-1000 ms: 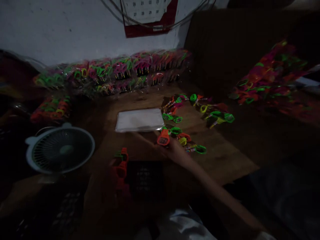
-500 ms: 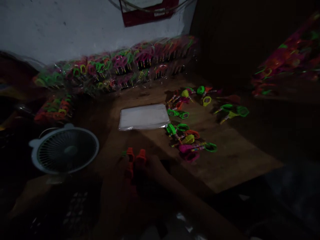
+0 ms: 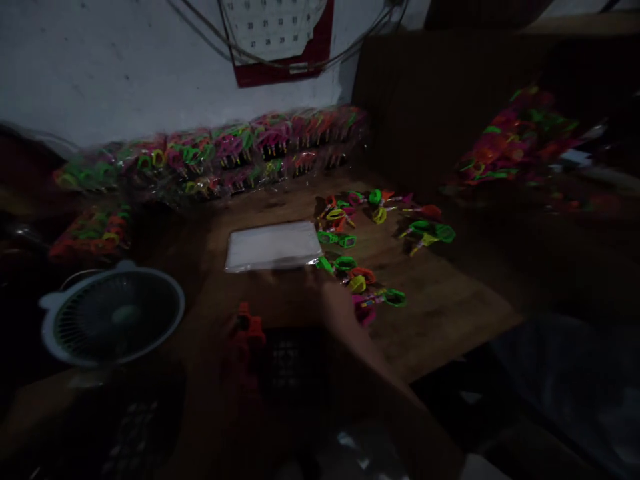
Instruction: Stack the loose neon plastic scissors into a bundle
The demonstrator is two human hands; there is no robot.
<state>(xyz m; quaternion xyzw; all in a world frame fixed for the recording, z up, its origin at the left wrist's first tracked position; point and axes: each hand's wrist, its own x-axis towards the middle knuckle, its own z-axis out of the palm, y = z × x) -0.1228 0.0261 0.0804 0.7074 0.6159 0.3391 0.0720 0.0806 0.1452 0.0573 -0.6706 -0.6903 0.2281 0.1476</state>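
Note:
My left hand [image 3: 231, 337], dark and partly hidden, is closed around orange plastic toys [image 3: 253, 328] standing in a short stack at the lower middle. My right hand [image 3: 331, 293] is stretched forward over the table at the near right corner of a stack of clear plastic bags [image 3: 273, 245]. Its fingers are smeared and dim, so I cannot tell whether they touch anything. Just right of it lies a loose group of neon toys with ring-like heads and striped sticks, among them a yellow toy [image 3: 357, 285] and a green toy [image 3: 395, 297].
Bagged toys [image 3: 230, 143] line the wall. A round fan [image 3: 117, 313] stands at left. More loose toys [image 3: 425, 232] lie on the wooden table [image 3: 450, 300], with a large colourful heap [image 3: 520, 140] beyond. Dark crate-like lattice [image 3: 285, 360] shows below my hands.
My right hand has left the orange toys beside my left hand and moved forward and right towards the loose toys. My left hand keeps the orange toys. The view has shifted upward and right.

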